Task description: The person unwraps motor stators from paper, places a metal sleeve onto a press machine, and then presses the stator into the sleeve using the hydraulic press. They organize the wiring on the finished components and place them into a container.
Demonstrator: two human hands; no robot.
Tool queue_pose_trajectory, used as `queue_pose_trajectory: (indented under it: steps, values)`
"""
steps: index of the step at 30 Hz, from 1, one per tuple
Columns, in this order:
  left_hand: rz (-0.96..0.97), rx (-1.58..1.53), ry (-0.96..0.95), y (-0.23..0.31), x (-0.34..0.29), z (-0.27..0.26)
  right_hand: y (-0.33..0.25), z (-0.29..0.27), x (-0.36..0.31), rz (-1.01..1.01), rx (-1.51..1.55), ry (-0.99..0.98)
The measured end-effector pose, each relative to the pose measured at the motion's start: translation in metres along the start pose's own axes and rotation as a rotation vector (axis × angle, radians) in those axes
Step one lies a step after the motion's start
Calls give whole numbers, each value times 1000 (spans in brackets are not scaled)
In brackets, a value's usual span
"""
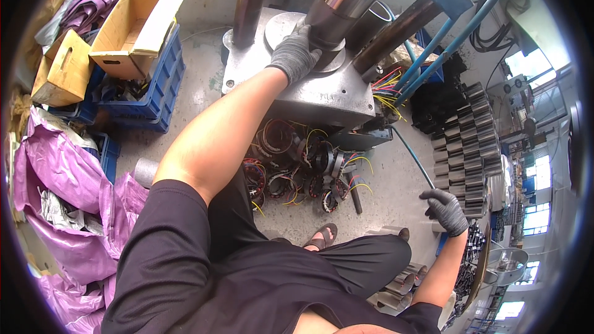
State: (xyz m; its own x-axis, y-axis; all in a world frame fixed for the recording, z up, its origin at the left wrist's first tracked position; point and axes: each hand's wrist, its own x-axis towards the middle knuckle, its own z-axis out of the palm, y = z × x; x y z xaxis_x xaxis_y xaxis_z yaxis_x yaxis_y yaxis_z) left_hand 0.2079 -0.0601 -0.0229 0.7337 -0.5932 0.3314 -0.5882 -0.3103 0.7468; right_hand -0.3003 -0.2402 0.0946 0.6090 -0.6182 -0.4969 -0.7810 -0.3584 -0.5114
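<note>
My left hand (294,55), in a grey knit glove, is closed against the lower end of a shiny metal cylinder (334,15). The cylinder stands on a round plate on the thick steel bed (247,65) of a press. Its fingers lie along the cylinder's left side and the thumb crosses the front. Off to the right, my right hand (447,212), in a dark grey glove, is at the lower end of a thin blue-grey lever (412,157). The fingers curl over that end and hide it.
Wound stator coils (297,164) with coloured leads lie on the floor below the bed. Steel columns (250,6) flank the cylinder. Blue crates (154,102) with cardboard boxes (133,28) and purple sacks (62,173) stand left. Stacked metal cylinders (464,148) stand right.
</note>
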Motion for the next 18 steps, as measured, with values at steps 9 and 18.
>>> queue_pose_trajectory:
  steps: [9, 18]
  values:
    - [11, -3, 25, -3, 0, 3, -3, -1, -1, -116, 66, 139]
    - [15, 10, 48, -6, 2, 7, 0, -4, 0, -125, 100, 166]
